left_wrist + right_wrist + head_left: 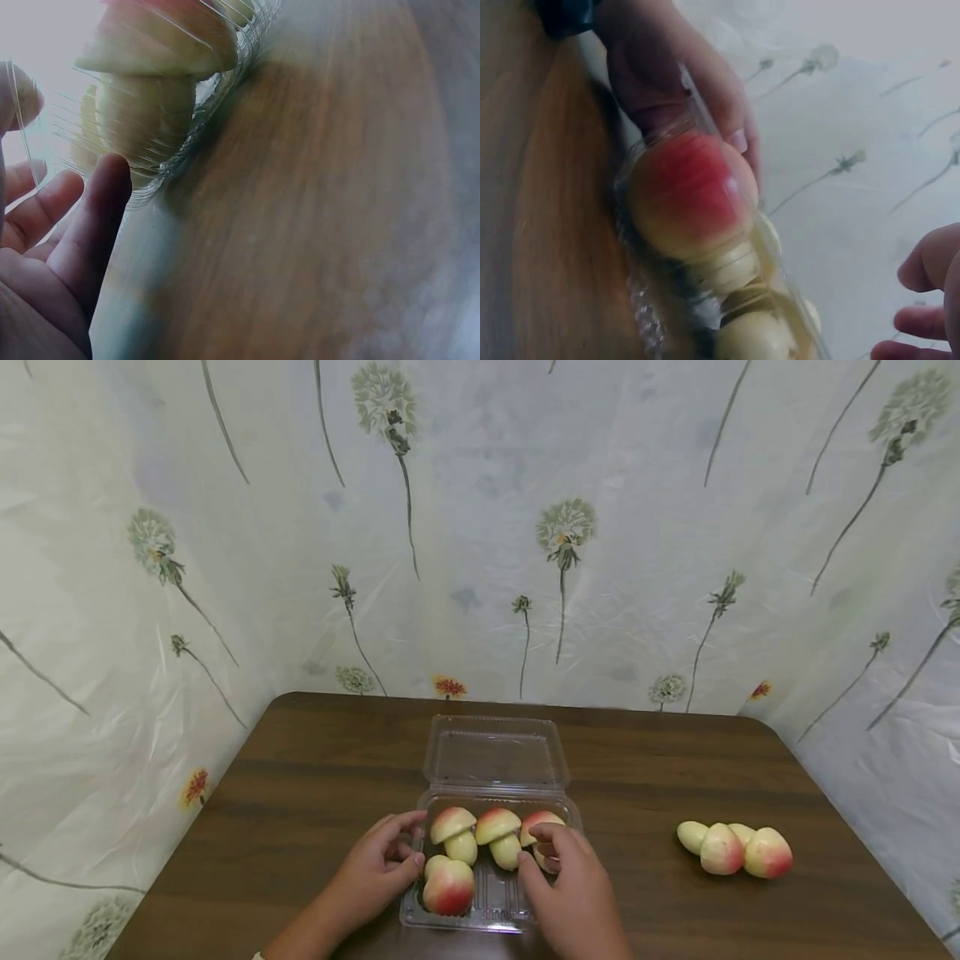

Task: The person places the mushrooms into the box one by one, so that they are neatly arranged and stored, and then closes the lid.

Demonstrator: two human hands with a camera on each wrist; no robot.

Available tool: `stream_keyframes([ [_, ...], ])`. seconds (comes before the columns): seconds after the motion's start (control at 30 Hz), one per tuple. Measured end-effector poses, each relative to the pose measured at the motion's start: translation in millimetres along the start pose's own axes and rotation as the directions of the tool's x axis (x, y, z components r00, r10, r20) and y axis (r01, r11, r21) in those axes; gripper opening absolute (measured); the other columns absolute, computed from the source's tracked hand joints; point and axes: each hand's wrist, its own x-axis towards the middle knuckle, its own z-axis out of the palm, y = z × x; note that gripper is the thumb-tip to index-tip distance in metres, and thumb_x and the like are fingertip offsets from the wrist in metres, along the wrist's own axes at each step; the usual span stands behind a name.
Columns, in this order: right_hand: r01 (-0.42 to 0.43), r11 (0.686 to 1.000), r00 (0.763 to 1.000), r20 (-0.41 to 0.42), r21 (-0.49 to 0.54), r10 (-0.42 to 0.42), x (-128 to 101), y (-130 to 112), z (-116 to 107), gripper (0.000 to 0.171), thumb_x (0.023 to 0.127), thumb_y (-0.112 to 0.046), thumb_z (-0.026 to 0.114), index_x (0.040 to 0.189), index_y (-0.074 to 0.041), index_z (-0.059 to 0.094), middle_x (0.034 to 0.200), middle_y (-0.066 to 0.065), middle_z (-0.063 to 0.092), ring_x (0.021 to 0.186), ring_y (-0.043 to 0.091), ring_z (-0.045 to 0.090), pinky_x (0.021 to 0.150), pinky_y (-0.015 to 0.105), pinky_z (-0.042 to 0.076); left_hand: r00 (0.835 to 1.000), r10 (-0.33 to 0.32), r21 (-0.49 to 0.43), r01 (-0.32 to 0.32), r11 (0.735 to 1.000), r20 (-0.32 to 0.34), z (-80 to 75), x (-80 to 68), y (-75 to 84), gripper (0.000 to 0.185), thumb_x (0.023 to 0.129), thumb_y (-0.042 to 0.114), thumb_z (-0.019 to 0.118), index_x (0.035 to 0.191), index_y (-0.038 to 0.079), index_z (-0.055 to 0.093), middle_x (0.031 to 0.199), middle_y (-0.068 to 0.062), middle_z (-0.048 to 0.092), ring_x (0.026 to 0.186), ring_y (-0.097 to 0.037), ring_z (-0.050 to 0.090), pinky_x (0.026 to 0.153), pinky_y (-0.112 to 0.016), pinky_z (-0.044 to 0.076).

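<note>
A clear plastic clamshell box [498, 914] lies on the table with its lid [495, 756] folded back. Three mushrooms with red-and-yellow caps form its back row: a left one [453, 818], a middle one [498, 825] and a right one [542, 818], partly covered by my right hand [573, 885]. A fourth mushroom [450, 893] is at the front left, cap toward me. My right hand hovers over the right side, fingers loosely bent, nothing between them in the right wrist view. My left hand [375, 864] rests its fingertips at the box's left wall.
Two more mushrooms [767, 853] lie side by side on the dark wooden table [330, 752], off to the right of the box. Behind the table hangs a pale curtain [480, 543] printed with dandelions.
</note>
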Motion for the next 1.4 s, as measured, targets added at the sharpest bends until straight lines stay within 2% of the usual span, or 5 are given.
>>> stream_keyframes([
  [0.23,0.026,0.998,0.999,-0.018,-0.05,-0.027,3,8,-12,0.033,0.096,-0.018,0.074,0.127,-0.01,0.067,0.123,0.002,0.066,0.11,0.022,0.068,0.094,0.042,0.06,1.0,0.011,0.001,-0.011,1.0,0.001,0.2,0.8,-0.9,0.051,0.097,0.007,0.071,0.146,0.009,0.056,0.126,-0.014,0.057,0.091,-0.013,0.066,0.073,-0.023,0.06],
  [0.5,-0.036,0.996,0.999,-0.04,-0.083,0.033,8,26,-26,0.033,0.102,-0.025,0.067,0.131,-0.01,0.063,0.128,0.006,0.064,0.115,0.028,0.067,0.098,0.05,0.058,1.0,0.024,-0.023,-0.023,0.999,0.012,3.5,3.9,-2.7,0.052,0.096,0.006,0.071,0.146,0.009,0.056,0.125,-0.014,0.057,0.089,-0.012,0.067,0.072,-0.023,0.06],
  [0.87,-0.05,0.993,0.997,-0.059,-0.11,0.044,16,48,-39,0.037,0.105,-0.031,0.063,0.133,-0.007,0.063,0.13,0.011,0.062,0.119,0.033,0.064,0.101,0.054,0.056,0.999,0.036,-0.018,-0.035,0.999,0.009,2.2,2.6,-1.3,0.051,0.097,0.006,0.07,0.146,0.007,0.056,0.126,-0.016,0.056,0.089,-0.012,0.066,0.072,-0.023,0.059],
  [1.1,0.012,0.986,0.999,-0.045,-0.164,-0.02,16,65,-47,0.041,0.104,-0.031,0.065,0.136,-0.006,0.061,0.134,0.014,0.06,0.124,0.036,0.061,0.099,0.059,0.053,1.0,0.021,-0.022,-0.021,1.0,0.016,1.1,1.3,0.8,0.052,0.097,0.006,0.071,0.147,0.005,0.055,0.127,-0.017,0.056,0.09,-0.012,0.065,0.072,-0.022,0.059],
  [1.4,0.112,0.966,0.988,-0.074,-0.234,-0.133,15,93,-52,0.039,0.099,-0.024,0.072,0.132,-0.006,0.063,0.126,0.013,0.063,0.113,0.031,0.063,0.088,0.053,0.056,1.0,0.013,-0.047,-0.012,0.999,0.017,-0.1,-1.9,3.6,0.052,0.097,0.008,0.072,0.147,0.004,0.055,0.128,-0.017,0.055,0.091,-0.012,0.064,0.074,-0.021,0.058],
])
